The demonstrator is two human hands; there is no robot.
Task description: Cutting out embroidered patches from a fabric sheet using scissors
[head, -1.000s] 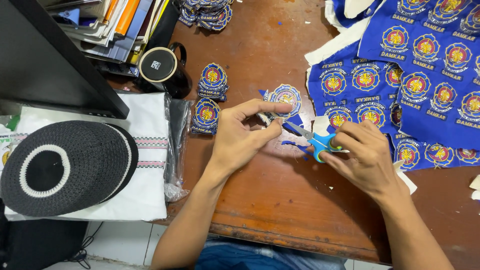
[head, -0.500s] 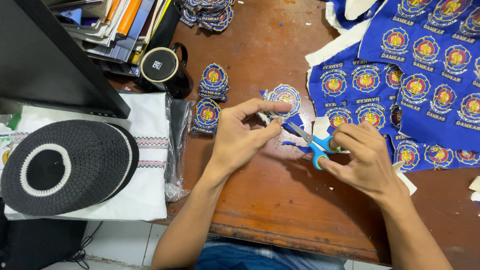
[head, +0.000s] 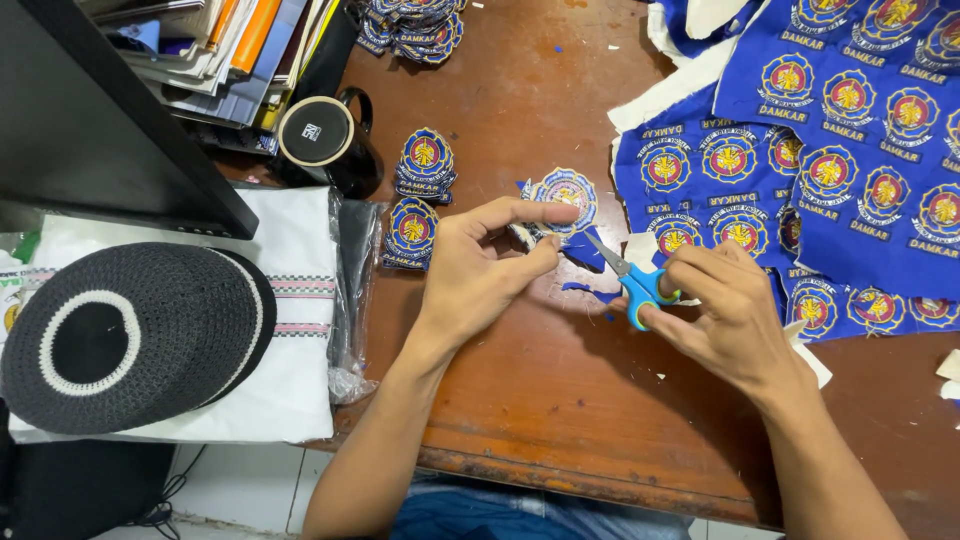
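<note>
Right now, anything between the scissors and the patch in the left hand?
Nothing visible. The left hand pinches the round embroidered patch above the wooden table; the right hand holds blue-handled scissors whose blade tips already reach the patch's lower edge. Only blue fabric scraps lie beneath.

The embroidered patch [head: 566,192] was round, blue with a gold and red centre emblem, and was held just above the table, face up, near mid-scene. The small scissors [head: 628,280] had blue handles and short metal blades, which pointed far-left toward the patch's lower-right edge.
</note>
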